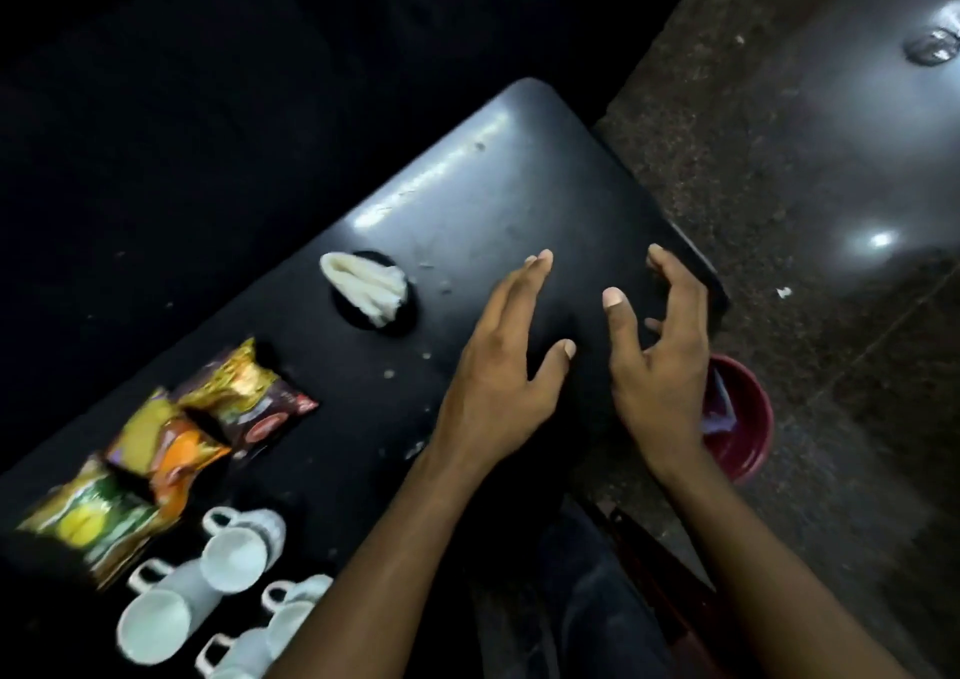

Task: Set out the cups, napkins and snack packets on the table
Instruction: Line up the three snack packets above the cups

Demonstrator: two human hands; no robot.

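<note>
Now both hands hover empty over the bare end of the dark table (519, 169), left hand (506, 366) flat with fingers spread, right hand (662, 361) curled but gripping nothing. Looks like a pause between placements. At nine o'clock from the hands, white folded napkins (366, 283) sit in a round black holder (402, 322). Three shiny snack packets (166, 444) and stacked white handled cups (208, 590) wait at seven o'clock; next move likely means reaching there. A red bowl (743, 434) holding something pale sits beyond the table edge.
</note>
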